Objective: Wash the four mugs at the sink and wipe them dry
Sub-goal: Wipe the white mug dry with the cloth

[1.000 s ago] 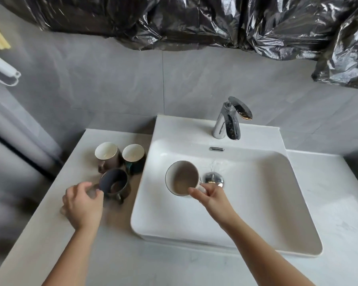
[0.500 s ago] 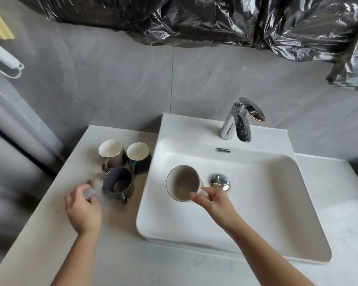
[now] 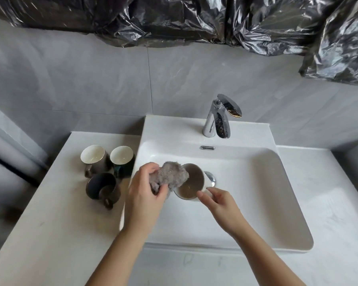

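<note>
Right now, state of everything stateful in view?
Held mug: tilted over basin, right hand grips it.
Grey cloth: bunched in left hand, at mug's rim.
Brown mug: upright on counter.
Teal mug: upright on counter.
Dark mug: upright on counter.
Faucet: no stream visible.

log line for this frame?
left grip: holds cloth at mug rim | right grip: holds mug over sink | other mugs: three, on counter
</note>
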Available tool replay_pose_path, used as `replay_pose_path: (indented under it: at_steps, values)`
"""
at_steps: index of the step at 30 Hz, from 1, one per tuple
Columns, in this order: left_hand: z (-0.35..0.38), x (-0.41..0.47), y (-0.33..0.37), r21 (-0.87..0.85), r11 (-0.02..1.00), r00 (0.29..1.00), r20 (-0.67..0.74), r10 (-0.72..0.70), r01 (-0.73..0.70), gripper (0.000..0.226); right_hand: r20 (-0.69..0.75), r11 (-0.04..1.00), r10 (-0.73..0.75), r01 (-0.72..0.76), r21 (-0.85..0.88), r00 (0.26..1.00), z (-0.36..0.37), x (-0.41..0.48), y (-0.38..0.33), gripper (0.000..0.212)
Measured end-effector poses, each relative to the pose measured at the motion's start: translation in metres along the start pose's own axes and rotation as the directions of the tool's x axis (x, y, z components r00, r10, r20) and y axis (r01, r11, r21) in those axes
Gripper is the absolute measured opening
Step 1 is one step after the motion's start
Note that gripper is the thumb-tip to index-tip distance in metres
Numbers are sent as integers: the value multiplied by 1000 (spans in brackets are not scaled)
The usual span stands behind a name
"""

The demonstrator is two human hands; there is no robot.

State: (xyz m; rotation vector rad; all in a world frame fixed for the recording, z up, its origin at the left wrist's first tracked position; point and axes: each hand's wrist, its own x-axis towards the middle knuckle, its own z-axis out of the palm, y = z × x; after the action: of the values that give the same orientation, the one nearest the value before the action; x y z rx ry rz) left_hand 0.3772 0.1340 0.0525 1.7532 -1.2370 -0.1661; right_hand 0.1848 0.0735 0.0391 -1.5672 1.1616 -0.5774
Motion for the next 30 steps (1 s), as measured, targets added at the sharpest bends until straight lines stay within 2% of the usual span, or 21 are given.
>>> replay_pose_path:
  at_steps: [1,3,5,6,8,10,12,13,15,16,18,20,22,24,25,27,29,30]
  values:
    - [14,1,5,23,999,996,86,35,-37,47,0,1000,-4,4,-14,1000,-4,-1,2,50]
    - [40,2,12,105,970,953,236,191,-221,37,8,998,-21,22,-56,1000,-12,-3,4,46]
    - [55,6,12,123,908,871,361,334,-400,20,9,996,-26,27,-89,1000,-21,-4,8,44]
    - [58,8,11,98,885,815,445,371,-456,21,9,995,-21,22,-100,1000,-26,-4,10,44]
    - [58,15,5,43,862,661,662,354,-506,40,10,993,-6,7,-114,1000,-37,-4,15,43]
    - [58,22,3,74,786,458,845,278,-614,64,19,991,-2,5,-131,1000,-46,-3,19,43]
    - [68,26,1,89,650,312,920,237,-755,82,33,988,-9,14,-151,999,-51,1,22,43]
    - [75,27,0,85,589,271,933,235,-803,87,44,989,-10,16,-150,999,-52,3,24,43]
    - [90,26,-1,85,491,256,922,292,-867,77,72,989,1,10,-149,997,-52,6,25,45]
    - [97,24,-4,87,465,285,883,374,-881,60,88,988,4,10,-152,996,-52,8,26,45]
    - [104,22,-1,83,491,362,782,508,-867,22,116,990,2,14,-144,993,-53,10,28,46]
    - [108,21,0,75,518,407,717,565,-852,16,126,991,1,17,-136,992,-56,11,29,46]
    - [109,22,0,80,500,402,710,578,-862,16,86,997,1,5,-72,996,-64,14,31,42]
    - [107,24,0,97,476,400,700,591,-874,20,-37,986,112,-107,129,993,-75,21,33,36]
    - [105,25,2,105,465,394,709,585,-879,21,-26,933,227,-210,293,974,-79,24,34,40]
    - [104,25,7,98,458,380,723,578,-884,25,214,736,387,-441,514,897,-81,32,38,65]
    - [105,25,8,78,469,383,702,601,-880,26,460,586,362,-581,564,811,-75,35,44,83]
    - [105,26,8,68,473,388,680,623,-879,24,512,532,332,-606,592,792,-72,36,48,87]
